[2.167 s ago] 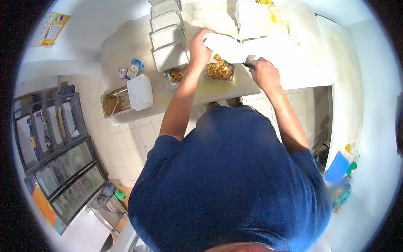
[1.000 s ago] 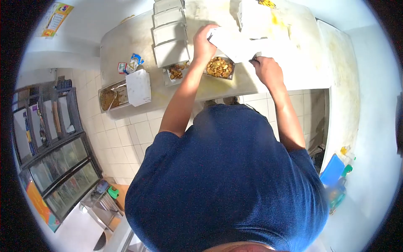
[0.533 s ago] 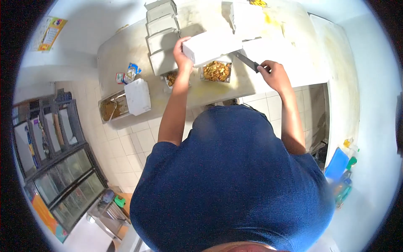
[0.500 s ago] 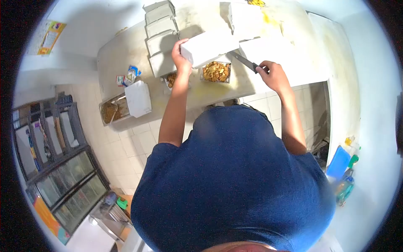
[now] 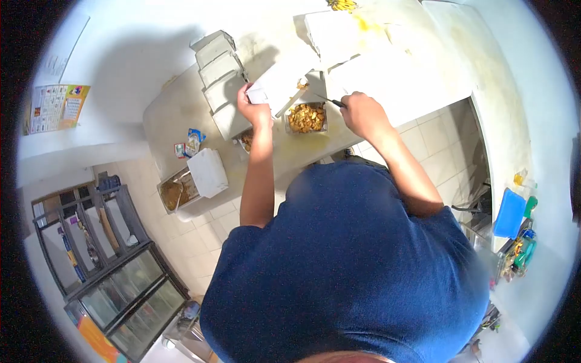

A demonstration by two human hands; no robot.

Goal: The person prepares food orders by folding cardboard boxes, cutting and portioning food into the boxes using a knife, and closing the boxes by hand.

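My left hand grips the near end of a white rectangular box, held tilted above the table. Some brown food pieces show at its right edge. My right hand is closed on the black handle of a knife, whose blade points left towards the box. Just below them sits a small open tray filled with chunky, yellow-brown food. Another portion of food lies partly hidden behind my left wrist.
A row of open pale boxes stands at the back left. Near the left table edge are small packets, a white box and a long container of brown food. Bananas and a white box are at the back.
My left hand has turned the white box, and food pieces now show at its edge. My right hand has moved left with the knife. The whole view has shifted slightly.
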